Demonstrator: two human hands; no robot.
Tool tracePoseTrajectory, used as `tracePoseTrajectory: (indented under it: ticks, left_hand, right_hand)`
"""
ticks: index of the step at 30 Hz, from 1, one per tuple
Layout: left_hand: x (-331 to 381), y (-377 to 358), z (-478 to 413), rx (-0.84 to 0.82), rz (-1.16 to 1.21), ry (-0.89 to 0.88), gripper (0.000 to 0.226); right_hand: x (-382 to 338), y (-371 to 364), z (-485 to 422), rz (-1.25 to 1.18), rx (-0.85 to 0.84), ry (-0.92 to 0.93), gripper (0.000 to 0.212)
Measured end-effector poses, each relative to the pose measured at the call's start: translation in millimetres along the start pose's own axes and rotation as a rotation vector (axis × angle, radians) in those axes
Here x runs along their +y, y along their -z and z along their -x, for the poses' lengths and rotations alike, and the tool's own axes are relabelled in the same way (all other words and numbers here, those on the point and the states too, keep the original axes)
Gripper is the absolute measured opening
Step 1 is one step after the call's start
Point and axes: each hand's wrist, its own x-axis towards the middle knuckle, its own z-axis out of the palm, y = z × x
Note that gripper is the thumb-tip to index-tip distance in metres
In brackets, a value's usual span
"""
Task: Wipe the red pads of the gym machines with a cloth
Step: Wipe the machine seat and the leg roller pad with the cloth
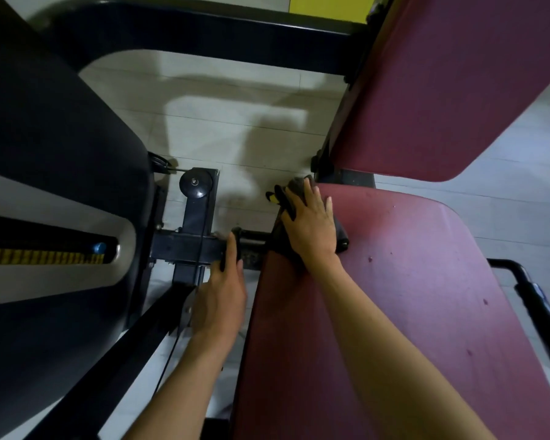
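The dark cloth (296, 185) lies bunched on the far left corner of the red seat pad (410, 281). My right hand (311, 227) presses it flat with straight, spread fingers. I judge the wiping barely begun: dark specks dot the seat's middle and near end, and I cannot tell whether the upright red back pad (442, 90) beyond has been wiped. My left hand (223, 293) braces beside the seat, fingers curled around the black frame bar (185, 249). The weight-stack shroud (45, 154) stands left on the pale tiled floor (219, 122).

dim, soft | floor (235, 122) shadows | edges bowed (wide-angle), slightly blurred
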Motion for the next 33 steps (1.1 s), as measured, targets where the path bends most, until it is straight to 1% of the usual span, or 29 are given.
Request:
tracePoseTrajectory:
  ticks: [2, 5, 10, 13, 15, 17, 23, 28, 31, 33]
  left_hand:
    - [-0.2, 1.6, -0.5, -0.007, 0.007, 0.000, 0.058]
    - [1.6, 4.1, 0.5, -0.020, 0.028, 0.001, 0.057]
    - [-0.2, -0.2, -3.3, -0.040, 0.060, 0.026, 0.055]
    - [-4.5, -2.5, -4.7, -0.059, 0.103, 0.040, 0.056]
    - [-6.2, -5.9, -5.9, -0.064, 0.096, 0.014, 0.058]
    - [-6.8, -8.3, -7.3, -0.066, 0.082, 0.003, 0.059]
    - [-4.6, -6.5, -3.2, -0.028, 0.045, -0.028, 0.063]
    - [-4.2, -4.6, -1.5, -0.003, 0.038, -0.050, 0.064]
    - [-4.8, -5.6, -2.8, -0.032, 0.034, -0.023, 0.064]
    - [-5.9, -4.4, -4.2, -0.034, 0.065, -0.008, 0.062]
  right_hand:
    - [2.8, 5.2, 41.9, -0.020, -0.030, 0.061, 0.056]
    - [13.1, 8.2, 135.4, -0.003, -0.039, 0.105, 0.060]
    - [33.9, 5.2, 303.3, 0.054, 0.016, 0.065, 0.062]
    - [40.8, 2.3, 353.8, 0.097, 0.056, 0.016, 0.062]
    - [40.3, 0.6, 341.3, 0.104, 0.078, -0.027, 0.062]
    - [39.9, 1.1, 305.7, 0.103, 0.072, -0.054, 0.064]
    - [62.0, 10.1, 143.8, 0.069, 0.079, -0.049, 0.057]
    - [73.0, 20.1, 12.8, 0.004, 0.057, -0.124, 0.055]
    - [80.2, 25.6, -29.8, 0.030, 0.023, -0.147, 0.057]
    - [83.4, 25.6, -34.0, 0.060, 0.013, -0.123, 0.056]
